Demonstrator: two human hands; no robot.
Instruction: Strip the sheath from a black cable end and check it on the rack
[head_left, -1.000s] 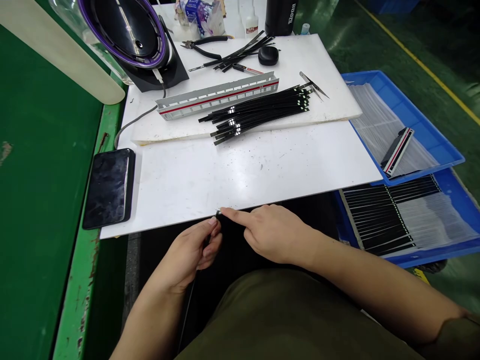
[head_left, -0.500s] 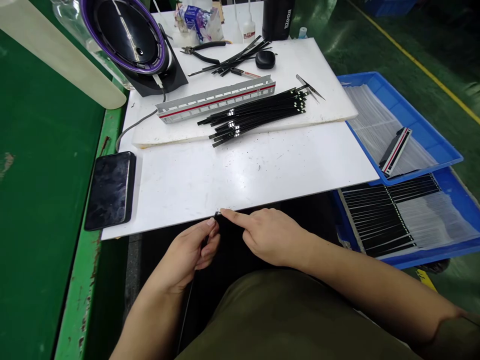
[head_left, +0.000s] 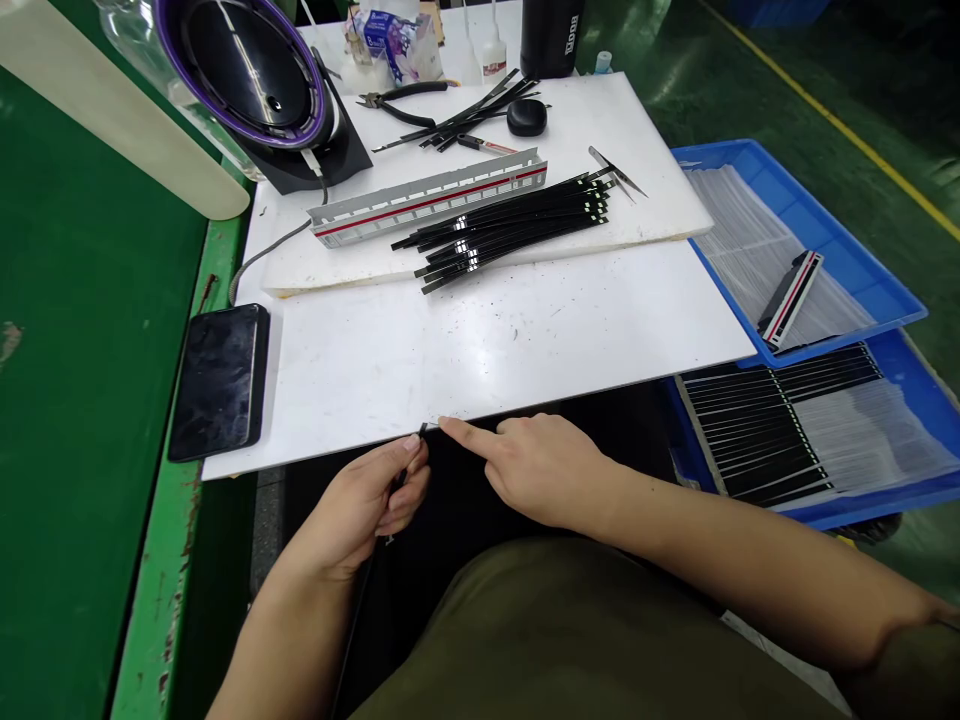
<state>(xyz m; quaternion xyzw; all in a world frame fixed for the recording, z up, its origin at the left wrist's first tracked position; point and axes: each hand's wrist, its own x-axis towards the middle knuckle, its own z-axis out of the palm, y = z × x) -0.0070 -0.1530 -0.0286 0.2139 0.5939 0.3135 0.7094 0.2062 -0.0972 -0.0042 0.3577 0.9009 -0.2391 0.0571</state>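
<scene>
left hand (head_left: pixel 371 500), pinching the thin black strip (head_left: pixel 423 430), has slid nearer, baring its tip; right hand (head_left: pixel 544 470), empty, forefinger out, still touches that tip by the worktop (head_left: pixel 487 340).

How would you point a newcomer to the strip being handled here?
Find the large white board and follow its near edge to where both hands meet. There the left hand pinches a thin black strip, its tip by the forefinger of the right hand. Unlike the bundle of black strips lying farther back, it is single and held off the board.
</scene>
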